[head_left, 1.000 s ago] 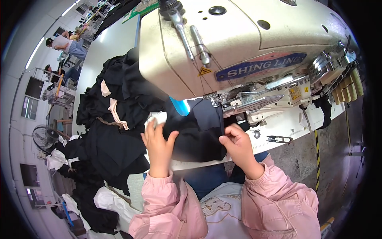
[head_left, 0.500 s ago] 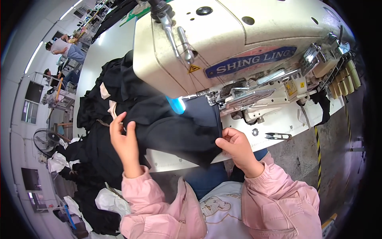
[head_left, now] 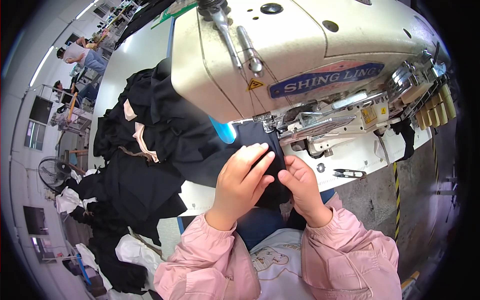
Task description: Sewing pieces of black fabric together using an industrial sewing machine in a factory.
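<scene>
Black fabric (head_left: 200, 155) runs under the needle area of a cream-coloured sewing machine (head_left: 240, 65). My left hand (head_left: 242, 180) lies over the fabric just in front of the needle, its fingers stretched out and the thumb apart. Close beside it, my right hand (head_left: 302, 187) pinches the right edge of the same fabric between thumb and fingers. The cloth beneath my left palm is hidden. A blue-white light (head_left: 225, 131) glows left of the needle.
More black cloth with pale strips (head_left: 145, 142) is heaped at the left. Thread snips (head_left: 349, 173) lie on the white table (head_left: 196, 196), right of my hands. A fan (head_left: 54, 172) stands at far left; people work in the background.
My left hand has moved right, from near the pale strip onto the fabric beside my right hand. The right hand has shifted slightly, still pinching the fabric edge.
</scene>
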Available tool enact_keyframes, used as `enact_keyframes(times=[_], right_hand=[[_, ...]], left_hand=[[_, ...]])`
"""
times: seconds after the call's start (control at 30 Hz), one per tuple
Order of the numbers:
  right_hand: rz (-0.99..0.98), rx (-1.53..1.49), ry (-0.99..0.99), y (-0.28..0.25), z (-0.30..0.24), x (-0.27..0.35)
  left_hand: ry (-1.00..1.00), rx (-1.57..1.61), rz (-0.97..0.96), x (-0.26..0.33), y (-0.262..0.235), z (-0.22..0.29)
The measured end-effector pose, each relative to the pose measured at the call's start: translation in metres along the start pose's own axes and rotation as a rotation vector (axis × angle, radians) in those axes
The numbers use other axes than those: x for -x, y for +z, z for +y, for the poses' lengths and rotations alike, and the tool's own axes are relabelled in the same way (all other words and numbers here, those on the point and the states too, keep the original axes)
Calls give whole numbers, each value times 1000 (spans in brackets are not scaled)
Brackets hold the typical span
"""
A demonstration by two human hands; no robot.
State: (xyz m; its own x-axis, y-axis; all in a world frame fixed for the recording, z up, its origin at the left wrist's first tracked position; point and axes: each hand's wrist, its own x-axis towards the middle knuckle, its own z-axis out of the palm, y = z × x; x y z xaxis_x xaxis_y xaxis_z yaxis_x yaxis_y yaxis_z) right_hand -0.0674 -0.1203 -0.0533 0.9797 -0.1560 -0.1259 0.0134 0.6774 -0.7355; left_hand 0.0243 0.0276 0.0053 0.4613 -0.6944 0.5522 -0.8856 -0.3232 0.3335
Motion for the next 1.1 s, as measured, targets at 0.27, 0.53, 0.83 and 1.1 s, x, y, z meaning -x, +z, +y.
enact_keyframes(times=[0.27, 0.53, 0.83, 1.1], right_hand=[[-3, 169, -111, -3, 16, -3], [-14, 267, -83, -8, 20, -5], [113, 100, -144, 10, 16, -19], [142, 295, -179, -7, 19, -16]], left_hand=[[-54, -189, -70, -3, 5, 5], [-72, -246, -93, -2, 4, 5], [-114, -249, -125, -7, 6, 3], [-41, -196, -80, 0, 7, 1]])
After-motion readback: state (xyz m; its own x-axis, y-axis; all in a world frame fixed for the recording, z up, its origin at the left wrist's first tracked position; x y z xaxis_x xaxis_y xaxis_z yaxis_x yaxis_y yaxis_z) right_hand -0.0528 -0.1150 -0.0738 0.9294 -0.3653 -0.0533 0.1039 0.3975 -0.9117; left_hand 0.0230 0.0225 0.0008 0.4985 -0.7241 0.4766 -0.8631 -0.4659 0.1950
